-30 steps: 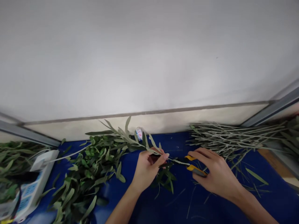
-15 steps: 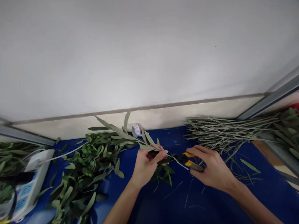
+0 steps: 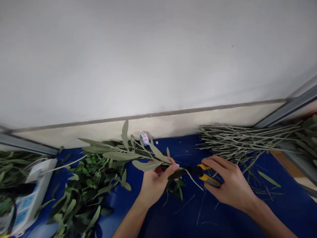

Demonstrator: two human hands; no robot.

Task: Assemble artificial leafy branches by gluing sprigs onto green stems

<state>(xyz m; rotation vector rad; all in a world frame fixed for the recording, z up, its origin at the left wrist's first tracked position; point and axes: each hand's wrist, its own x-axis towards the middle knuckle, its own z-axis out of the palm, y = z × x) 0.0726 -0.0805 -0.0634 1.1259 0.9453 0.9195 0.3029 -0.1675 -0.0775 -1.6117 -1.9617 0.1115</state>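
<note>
My left hand [image 3: 158, 180] pinches a leafy branch [image 3: 123, 155] between thumb and fingers. Its long grey-green leaves spread to the left, and its bare pale stem [image 3: 193, 178] sticks out to the right. My right hand [image 3: 229, 181] is wrapped round the yellow-and-grey handles of a pair of cutting pliers [image 3: 206, 177]. The dark head of the pliers lies by the stem, just right of my left fingertips; whether the jaws touch the stem cannot be made out. Below my left hand, a small leafy sprig [image 3: 177, 190] rests on the blue surface.
A heap of leafy cuttings [image 3: 84, 195] covers the left of the blue table [image 3: 158, 218]. Bare stems [image 3: 242, 140] are piled at the back right. A white power strip [image 3: 29, 198] stands at far left. A wall [image 3: 158, 59] closes off the back.
The branch in my left hand has turned, its leaves now reaching further left and fanning out more. The pliers and my right hand have shifted slightly to the right.
</note>
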